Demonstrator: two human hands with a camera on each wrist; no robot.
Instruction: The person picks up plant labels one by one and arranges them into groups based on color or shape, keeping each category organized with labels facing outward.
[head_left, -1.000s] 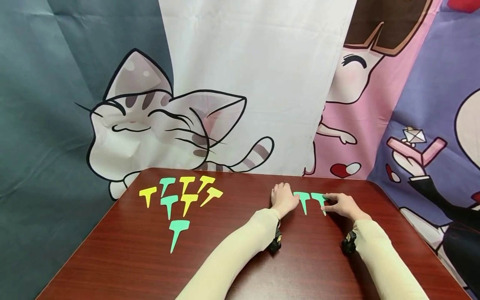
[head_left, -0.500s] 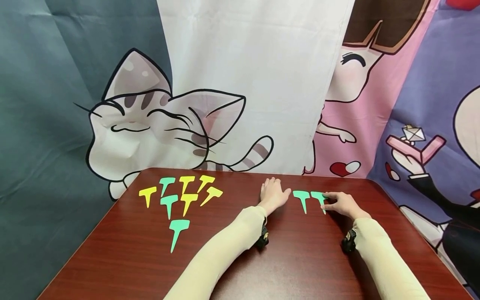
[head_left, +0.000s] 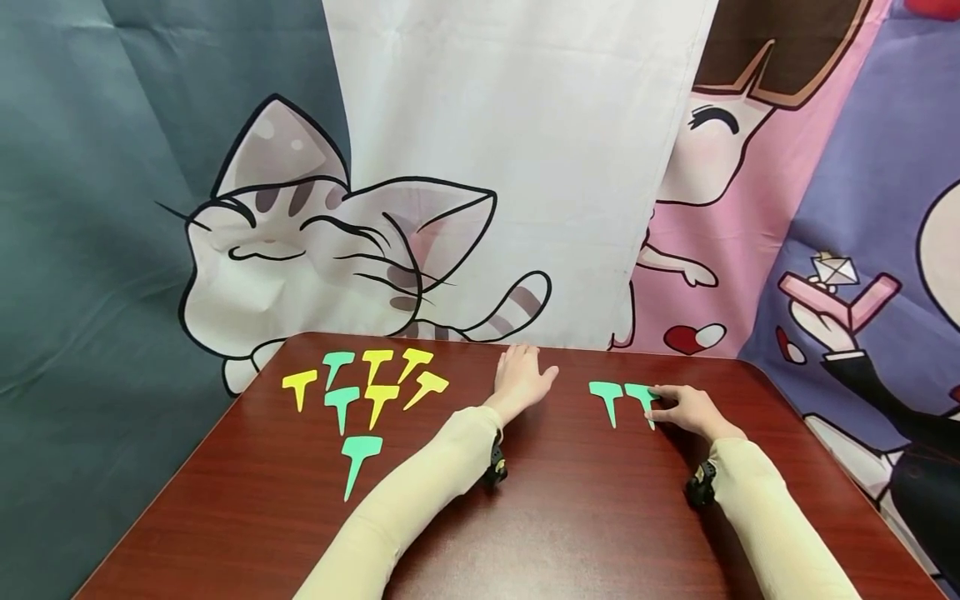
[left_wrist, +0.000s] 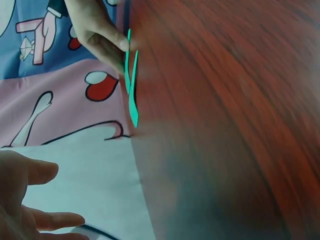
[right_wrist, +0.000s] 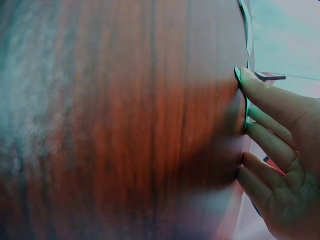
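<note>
Two green T-shaped plant labels lie side by side at the right of the table in the head view. My right hand (head_left: 692, 412) holds the right-hand green plant label (head_left: 638, 393) between thumb and fingers, with the thumb at its stem and the fingertips at its head. In the right wrist view this label (right_wrist: 247, 102) lies along the table between my thumb and fingers. The other green plant label (head_left: 605, 392) is untouched, just left of it. My left hand (head_left: 519, 379) is apart from both labels, fingers spread, holding nothing; the left wrist view shows its spread fingers (left_wrist: 60, 220).
At the table's far left lie several yellow plant labels (head_left: 381, 393) and several green ones (head_left: 362, 450), loosely grouped. The dark red wooden table (head_left: 570, 500) ends at a printed cloth backdrop (head_left: 510, 167) with cartoon figures.
My left hand has moved left, away from the green plant labels, and its fingers have spread. My right hand stays at the same label.
</note>
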